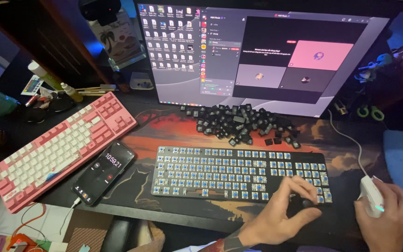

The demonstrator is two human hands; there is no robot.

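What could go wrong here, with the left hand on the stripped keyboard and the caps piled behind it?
1. The left hand rests on the bare switches of the stripped keyboard; pressing hard might bend a stem.
2. The loose black keycaps lie heaped at the monitor's foot; a sweep could scatter them.
3. The right hand grips the white mouse; its cable could snag strays.

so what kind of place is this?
Likely a home computer desk, dimly lit: a monitor, a keyboard stripped of its caps on a desk mat, and a pink keyboard beside a phone.

dark desk [173, 217] with printed mat [173, 135], two keyboards, phone [104, 172], loose keycaps [243, 123]
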